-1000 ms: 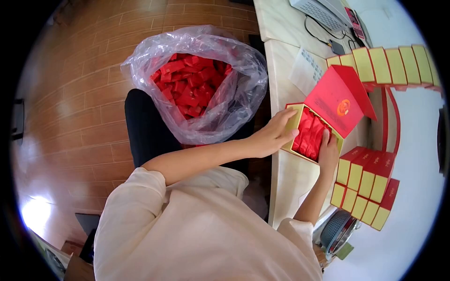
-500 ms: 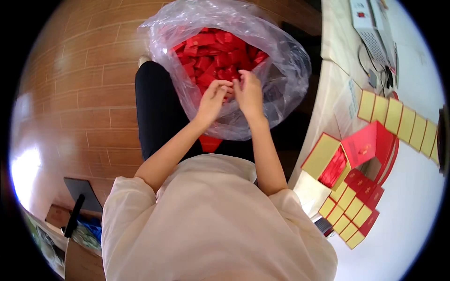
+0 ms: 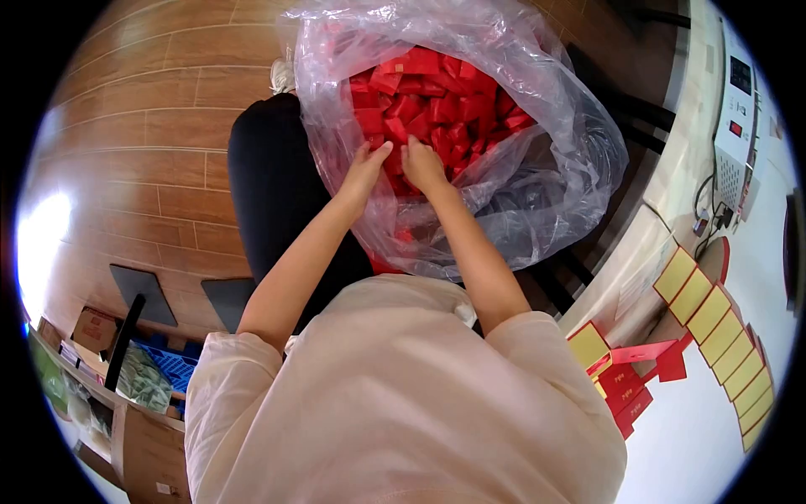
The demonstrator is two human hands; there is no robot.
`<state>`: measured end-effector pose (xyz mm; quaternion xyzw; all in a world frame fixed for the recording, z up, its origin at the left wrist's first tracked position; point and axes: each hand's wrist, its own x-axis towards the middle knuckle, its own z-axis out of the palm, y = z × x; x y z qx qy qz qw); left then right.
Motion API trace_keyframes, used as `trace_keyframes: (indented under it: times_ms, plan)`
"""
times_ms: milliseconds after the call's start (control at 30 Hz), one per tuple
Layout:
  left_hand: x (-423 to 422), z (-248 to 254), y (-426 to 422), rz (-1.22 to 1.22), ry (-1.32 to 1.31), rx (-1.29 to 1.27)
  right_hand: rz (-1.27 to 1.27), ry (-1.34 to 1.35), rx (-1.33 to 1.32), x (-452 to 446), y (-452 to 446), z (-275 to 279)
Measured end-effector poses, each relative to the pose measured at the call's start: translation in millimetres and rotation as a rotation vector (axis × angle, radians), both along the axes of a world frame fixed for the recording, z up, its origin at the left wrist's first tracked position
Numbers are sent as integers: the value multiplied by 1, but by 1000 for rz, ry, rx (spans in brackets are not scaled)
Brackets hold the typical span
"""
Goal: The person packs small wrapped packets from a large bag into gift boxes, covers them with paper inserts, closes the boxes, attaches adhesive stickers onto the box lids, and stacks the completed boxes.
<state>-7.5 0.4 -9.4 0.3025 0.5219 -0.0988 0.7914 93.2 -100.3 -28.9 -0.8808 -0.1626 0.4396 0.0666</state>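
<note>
Red packets (image 3: 445, 109) fill a large clear plastic bag (image 3: 579, 151) that stands open in front of my lap. My left hand (image 3: 364, 172) is at the near left part of the packets, its thumb pointing up and its fingers dipping among them. Just right of it, my right hand (image 3: 423, 165) reaches in with its fingers bent downward over the packets. Whatever either hand grips is too hidden to name. An open red and yellow box (image 3: 591, 346) sits on the table at the right, away from both hands.
Rows of yellow and red boxes (image 3: 722, 336) line the table (image 3: 625, 281) on the right. A white machine (image 3: 735, 126) with cables stands at the upper right. Cardboard boxes (image 3: 151, 454) and a blue crate (image 3: 168, 363) are at the lower left.
Both hands left the open box on the table and came over the bag. Since the previous frame they have lowered among the packets, and the view has shifted left.
</note>
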Motion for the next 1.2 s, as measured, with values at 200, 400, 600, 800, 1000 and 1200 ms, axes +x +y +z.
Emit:
trace_keyframes:
  times_ms: [200,400,600,800,1000,1200]
  plan:
    - [5,-15,18,119,51,210,-161,540,586,-7,16,42]
    - [4,-7,28,216,118,247,146,-401,629,27,90,-24]
    - [0,-26,34,356,68,156,423,-273,321,20,112,-31]
    - [8,-17,32,350,262,242,215,-37,524,-3,51,39]
    - [0,-7,33,167,182,178,-370,669,496,16,46,13]
    - [-11,-29,26,266,212,207,3,179,429,-10,89,-76]
